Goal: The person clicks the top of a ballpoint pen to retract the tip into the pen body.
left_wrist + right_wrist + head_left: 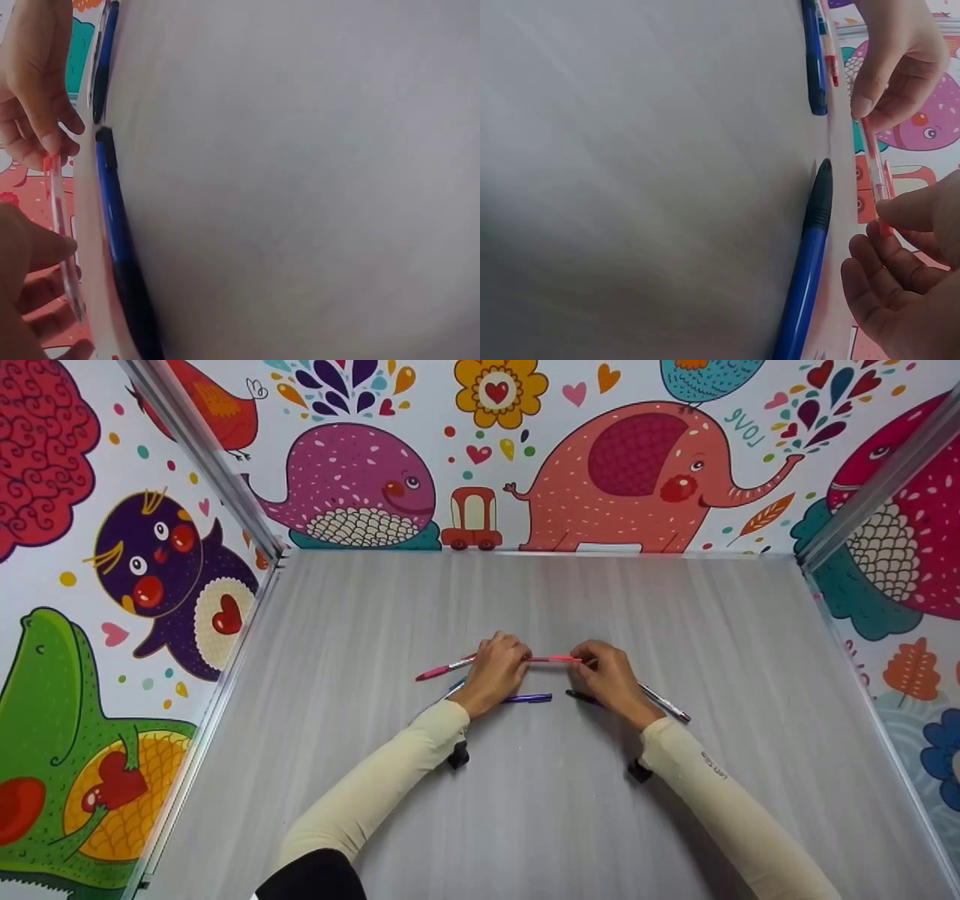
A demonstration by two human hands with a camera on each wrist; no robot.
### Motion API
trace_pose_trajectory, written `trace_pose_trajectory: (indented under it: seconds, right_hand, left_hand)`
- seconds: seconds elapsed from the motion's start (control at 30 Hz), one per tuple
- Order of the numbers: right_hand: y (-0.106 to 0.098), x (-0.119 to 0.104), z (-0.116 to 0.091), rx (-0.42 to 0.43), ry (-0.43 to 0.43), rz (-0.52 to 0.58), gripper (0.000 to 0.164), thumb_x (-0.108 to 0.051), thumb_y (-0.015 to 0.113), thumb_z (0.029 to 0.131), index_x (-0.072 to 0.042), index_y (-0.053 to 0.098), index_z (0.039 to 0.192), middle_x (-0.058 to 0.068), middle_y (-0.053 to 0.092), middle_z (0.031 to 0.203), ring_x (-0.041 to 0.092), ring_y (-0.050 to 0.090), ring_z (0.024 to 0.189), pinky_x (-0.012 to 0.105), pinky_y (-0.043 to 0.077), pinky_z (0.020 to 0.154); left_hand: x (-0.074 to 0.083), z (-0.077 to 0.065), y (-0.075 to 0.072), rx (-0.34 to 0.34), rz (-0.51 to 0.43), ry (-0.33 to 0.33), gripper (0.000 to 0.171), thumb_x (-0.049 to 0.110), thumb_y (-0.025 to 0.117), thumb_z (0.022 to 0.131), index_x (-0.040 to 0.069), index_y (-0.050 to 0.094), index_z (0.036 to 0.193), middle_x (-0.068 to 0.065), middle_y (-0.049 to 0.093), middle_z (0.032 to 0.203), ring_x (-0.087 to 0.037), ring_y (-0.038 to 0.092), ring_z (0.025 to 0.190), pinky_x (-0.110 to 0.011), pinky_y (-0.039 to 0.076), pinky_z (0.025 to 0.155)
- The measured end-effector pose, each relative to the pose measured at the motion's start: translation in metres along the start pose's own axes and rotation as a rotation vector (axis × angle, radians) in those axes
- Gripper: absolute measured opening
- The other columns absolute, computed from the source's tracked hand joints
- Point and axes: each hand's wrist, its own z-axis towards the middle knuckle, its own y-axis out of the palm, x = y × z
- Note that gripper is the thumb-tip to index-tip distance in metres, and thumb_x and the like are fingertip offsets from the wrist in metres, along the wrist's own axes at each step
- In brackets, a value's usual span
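A slim clear pen with red ends point(559, 659) is stretched between both hands. My left hand point(495, 669) pinches its left end, and my right hand point(611, 679) pinches the red right end between thumb and fingers. Seen from the left wrist, the pen point(58, 206) runs from the left hand point(30, 277) to the right hand point(36, 75). In the right wrist view, the right thumb and fingers point(896, 225) grip the red tip. A blue pen point(531, 698) lies under the left hand, and a dark-tipped blue pen point(806, 262) lies below the right hand.
Left of the left hand lies a pink-red pen point(442, 669), with a light-blue pen point(456, 686) partly hidden by that wrist. A silver pen point(666, 703) lies beside the right wrist. Cartoon-printed walls point(480, 457) and metal rails point(217, 465) border the grey table point(540, 810).
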Motion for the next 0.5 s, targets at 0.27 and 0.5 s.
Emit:
trace_pose_trajectory:
  seconds: [0.27, 0.5]
  right_hand:
    - [0.003, 0.003, 0.011, -0.019, -0.008, -0.025, 0.014, 0.007, 0.076, 0.099, 0.006, 0.076, 0.113, 0.019, 0.076, 0.106, 0.032, 0.073, 0.098, 0.049, 0.059, 0.089]
    - [0.005, 0.005, 0.013, -0.030, -0.018, -0.034, 0.015, 0.007, 0.076, 0.098, 0.007, 0.075, 0.113, 0.018, 0.077, 0.105, 0.030, 0.070, 0.095, 0.042, 0.057, 0.085]
  left_hand:
    - [-0.007, 0.007, 0.003, -0.036, 0.003, -0.013, 0.013, 0.016, 0.074, 0.107, 0.009, 0.085, 0.111, -0.005, 0.079, 0.108, -0.026, 0.069, 0.110, -0.047, 0.055, 0.093]
    - [-0.013, 0.014, 0.007, -0.078, 0.041, -0.034, 0.015, 0.017, 0.074, 0.107, 0.009, 0.086, 0.110, -0.005, 0.079, 0.106, -0.027, 0.068, 0.108, -0.047, 0.053, 0.093]
